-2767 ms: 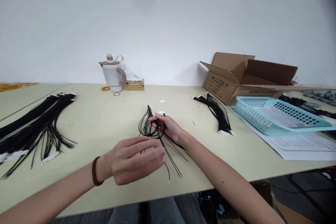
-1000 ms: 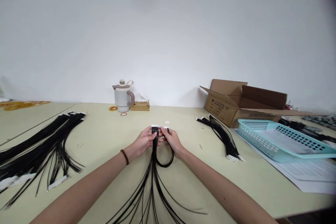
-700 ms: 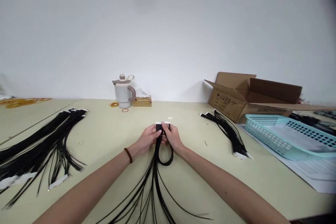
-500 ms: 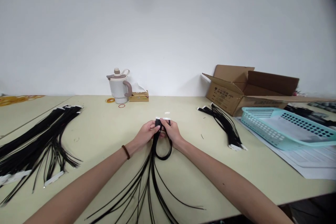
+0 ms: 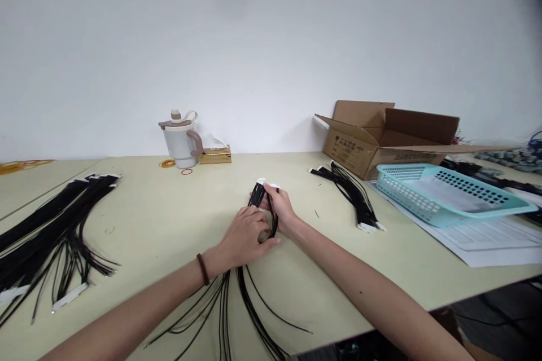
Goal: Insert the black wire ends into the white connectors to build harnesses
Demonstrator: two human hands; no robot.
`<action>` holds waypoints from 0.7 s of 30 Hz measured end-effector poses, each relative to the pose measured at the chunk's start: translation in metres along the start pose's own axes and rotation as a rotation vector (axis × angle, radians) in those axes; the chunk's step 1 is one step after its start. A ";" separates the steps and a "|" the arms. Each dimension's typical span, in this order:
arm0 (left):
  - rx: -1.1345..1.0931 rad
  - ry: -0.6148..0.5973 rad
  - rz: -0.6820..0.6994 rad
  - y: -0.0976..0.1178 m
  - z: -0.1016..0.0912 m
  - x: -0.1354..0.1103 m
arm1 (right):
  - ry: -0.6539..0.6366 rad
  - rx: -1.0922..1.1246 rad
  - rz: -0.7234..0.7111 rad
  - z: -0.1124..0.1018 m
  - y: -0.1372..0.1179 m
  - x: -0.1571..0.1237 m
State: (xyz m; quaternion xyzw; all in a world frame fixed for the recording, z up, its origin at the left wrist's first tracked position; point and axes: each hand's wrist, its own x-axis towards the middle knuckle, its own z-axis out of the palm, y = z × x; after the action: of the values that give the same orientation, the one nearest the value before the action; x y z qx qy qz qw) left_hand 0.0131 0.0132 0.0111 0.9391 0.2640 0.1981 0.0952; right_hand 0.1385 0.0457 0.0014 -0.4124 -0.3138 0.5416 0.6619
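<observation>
A black wire harness point(image 5: 257, 194) with white connectors at its top lies between my hands at the middle of the table. My right hand point(image 5: 278, 207) grips it just below the connectors, fingers closed. Lower down, my left hand point(image 5: 248, 235) is wrapped over the wires and the looped part, its thumb pointing right. Loose wire ends fan out below toward the table's front edge. What lies under my left palm is hidden.
On the left lies a pile of black wire harnesses point(image 5: 55, 225). A smaller bundle point(image 5: 349, 194) rests at right, near a teal basket point(image 5: 440, 217) on papers point(image 5: 495, 242). An open cardboard box point(image 5: 359, 149), a mug point(image 5: 181, 141) and a gold tissue box point(image 5: 215, 155) stand along the wall.
My left hand has moved down from the connector end onto the wires and loop. My right hand keeps its hold near the connectors. The view has shifted slightly to the right.
</observation>
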 end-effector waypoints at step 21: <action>-1.161 -0.078 -0.546 0.002 -0.010 0.006 | -0.063 -0.115 -0.010 0.000 0.002 -0.009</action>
State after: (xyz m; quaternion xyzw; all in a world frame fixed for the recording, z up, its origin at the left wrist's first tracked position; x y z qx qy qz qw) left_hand 0.0149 0.0155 0.0224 0.6402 0.3397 0.2432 0.6447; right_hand 0.1357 0.0370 -0.0007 -0.4310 -0.3670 0.5320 0.6296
